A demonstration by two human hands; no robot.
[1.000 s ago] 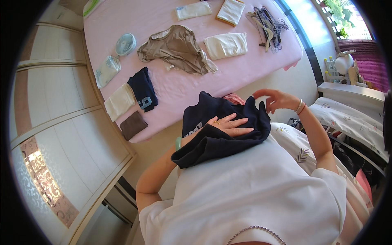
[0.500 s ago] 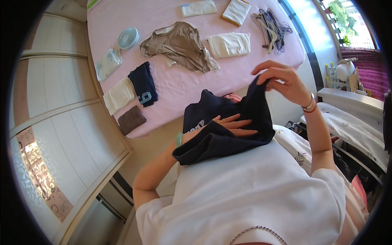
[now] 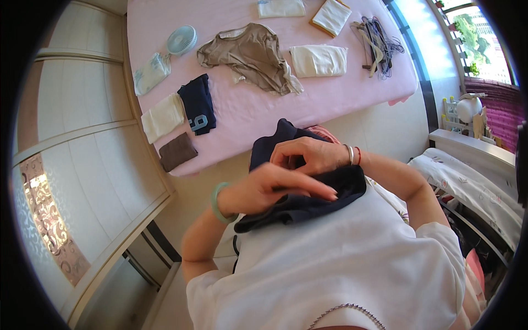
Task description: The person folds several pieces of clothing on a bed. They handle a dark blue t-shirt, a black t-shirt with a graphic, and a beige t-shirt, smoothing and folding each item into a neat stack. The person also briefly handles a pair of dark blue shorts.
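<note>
A dark navy garment [image 3: 300, 212] lies across my lap, partly folded over, its far part [image 3: 280, 132] spreading toward the bed. My right hand [image 3: 311, 154] rests over its middle, fingers curled down onto the cloth; the fingertips are partly hidden. Nearer to me, my left hand [image 3: 275, 188], with a green bangle [image 3: 219, 203] at the wrist, hovers over the near part of the garment. Its fingers stretch to the right and hold nothing that I can see. A bit of red-striped cloth [image 3: 324, 133] shows beyond my right hand.
On the pink bed [image 3: 242, 118] lie a spread brown top [image 3: 250, 58], a folded navy garment [image 3: 197, 104], folded white pieces [image 3: 319, 60], a folded brown piece [image 3: 177, 152], a small fan [image 3: 181, 39] and hangers [image 3: 379, 47]. White wardrobe doors [image 3: 82, 99] stand left.
My right hand has come down and left from the raised edge of the navy garment, which now lies folded lower. My left hand has lifted off the cloth. The view has shifted slightly.
</note>
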